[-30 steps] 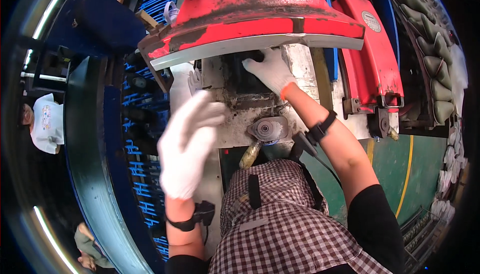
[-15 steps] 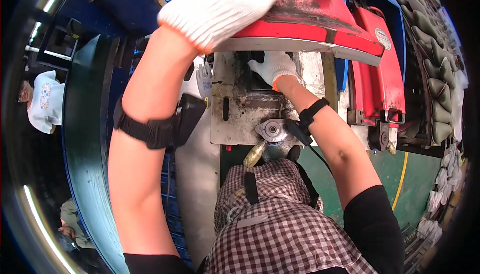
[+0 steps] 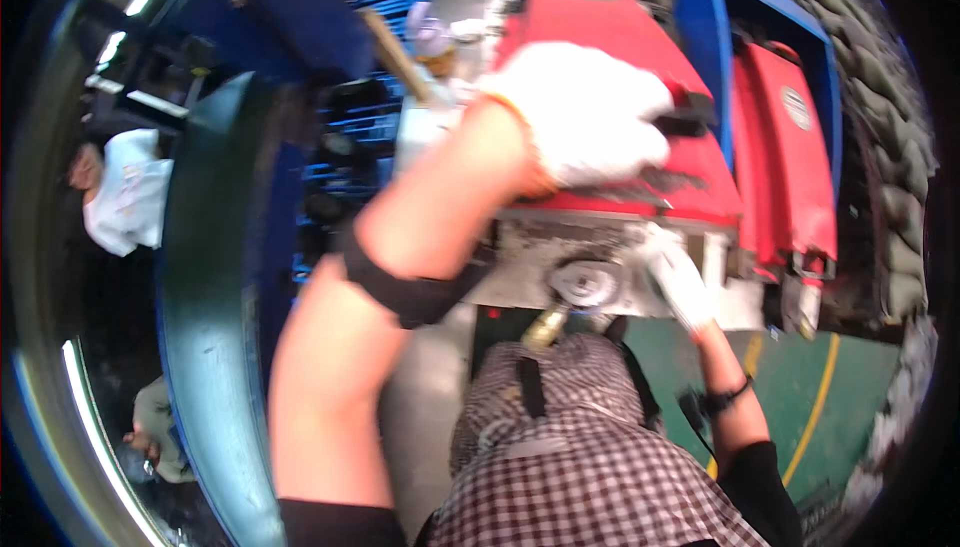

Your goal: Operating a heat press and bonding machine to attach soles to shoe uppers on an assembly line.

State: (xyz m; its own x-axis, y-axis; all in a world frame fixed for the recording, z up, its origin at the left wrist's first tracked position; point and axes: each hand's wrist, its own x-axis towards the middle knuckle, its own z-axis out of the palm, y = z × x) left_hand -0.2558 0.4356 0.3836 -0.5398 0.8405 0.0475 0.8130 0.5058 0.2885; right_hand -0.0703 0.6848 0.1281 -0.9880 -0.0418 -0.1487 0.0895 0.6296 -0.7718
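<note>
My left hand (image 3: 585, 117), in a white knitted glove with an orange cuff, lies over a large red hinged cover (image 3: 620, 32). Its fingers close around the black handle (image 3: 690, 115) on that cover, though motion blurs them. The cover is down low over a pale, stained metal base plate (image 3: 530, 247). Beside the plate's front right part is my gloved right hand (image 3: 680, 282), close under the cover's front edge. Its fingers are smeared, and their grip cannot be made out. A round metal fitting (image 3: 585, 284) sits at the plate's front, with a yellowish wrapped grip (image 3: 545, 328) below it.
A second red cover (image 3: 785, 147) stands to the right within a blue frame (image 3: 715, 17). Dark padded pieces (image 3: 905, 207) are stacked at far right. Left of me runs a long greenish bench (image 3: 205, 297); people (image 3: 125, 192) are beyond it. Blue racking (image 3: 350, 157) lies nearer.
The red cover has swung down over the base plate, my left hand moving with it. My right hand has withdrawn from the plate's middle to its front right. My view has shifted.
</note>
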